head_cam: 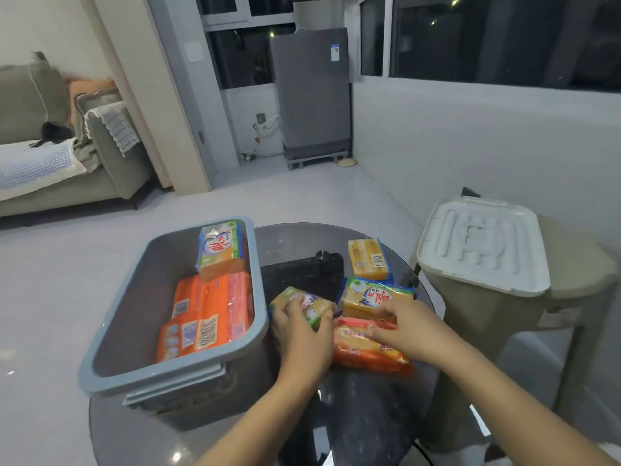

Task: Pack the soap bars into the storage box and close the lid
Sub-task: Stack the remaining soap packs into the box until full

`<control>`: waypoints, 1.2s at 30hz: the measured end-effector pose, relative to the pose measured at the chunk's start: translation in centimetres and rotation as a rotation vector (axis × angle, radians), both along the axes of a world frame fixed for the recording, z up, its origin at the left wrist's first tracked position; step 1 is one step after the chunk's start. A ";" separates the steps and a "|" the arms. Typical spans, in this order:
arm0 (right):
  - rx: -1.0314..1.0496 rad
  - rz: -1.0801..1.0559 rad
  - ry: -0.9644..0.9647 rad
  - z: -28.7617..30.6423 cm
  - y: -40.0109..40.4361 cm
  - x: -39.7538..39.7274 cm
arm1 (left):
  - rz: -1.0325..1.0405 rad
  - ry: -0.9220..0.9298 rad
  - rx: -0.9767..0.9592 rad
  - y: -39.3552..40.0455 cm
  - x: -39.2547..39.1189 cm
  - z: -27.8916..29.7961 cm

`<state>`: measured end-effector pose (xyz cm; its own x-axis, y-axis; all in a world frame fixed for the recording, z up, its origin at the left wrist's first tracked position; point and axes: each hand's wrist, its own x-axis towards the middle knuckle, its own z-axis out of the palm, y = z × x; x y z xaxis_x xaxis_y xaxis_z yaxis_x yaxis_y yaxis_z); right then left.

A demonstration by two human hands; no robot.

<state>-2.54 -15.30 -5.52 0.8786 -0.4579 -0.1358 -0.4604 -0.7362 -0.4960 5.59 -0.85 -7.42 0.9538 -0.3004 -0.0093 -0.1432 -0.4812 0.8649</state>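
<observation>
Head view: nearest the camera, two bare forearms are stretched out over a dark round glass table [353,415]. The left hand [302,334] is curled over a green-and-yellow soap pack [311,304], fingers wrapped around its near edge, just beside the box wall. The right hand [406,326] is laid across an orange-wrapped soap pack [366,351], its fingers spread and pressed onto the wrapper's far end; a full grip cannot be told. Just beyond it, touching, another green-topped yellow soap pack [376,297] is seen, and farther back a plain yellow bar pack [369,258] lies on the glass alone. To the left, the grey storage box [111,331] is stood open at the table's edge, with orange soap packs [208,314] laid flat inside and a blue-and-yellow soap pack [220,250] propped at the far end. The white lid [484,243] is rested on a beige stool [578,274] off to the right, well apart from the box. Farther off, a grey sofa [67,156] and a grey appliance [312,92] are seen.
</observation>
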 end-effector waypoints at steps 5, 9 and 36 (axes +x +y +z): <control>-0.210 0.083 0.117 -1.0 0.5 0.4 | 0.104 0.166 -0.070 -0.2 1.2 -0.8; -0.215 0.092 0.173 -1.4 0.2 0.9 | 0.191 0.263 -0.182 -0.3 1.7 -1.4; 0.299 -0.187 -0.196 -0.5 -2.2 -0.6 | 0.209 0.230 -0.236 -1.4 0.8 -2.1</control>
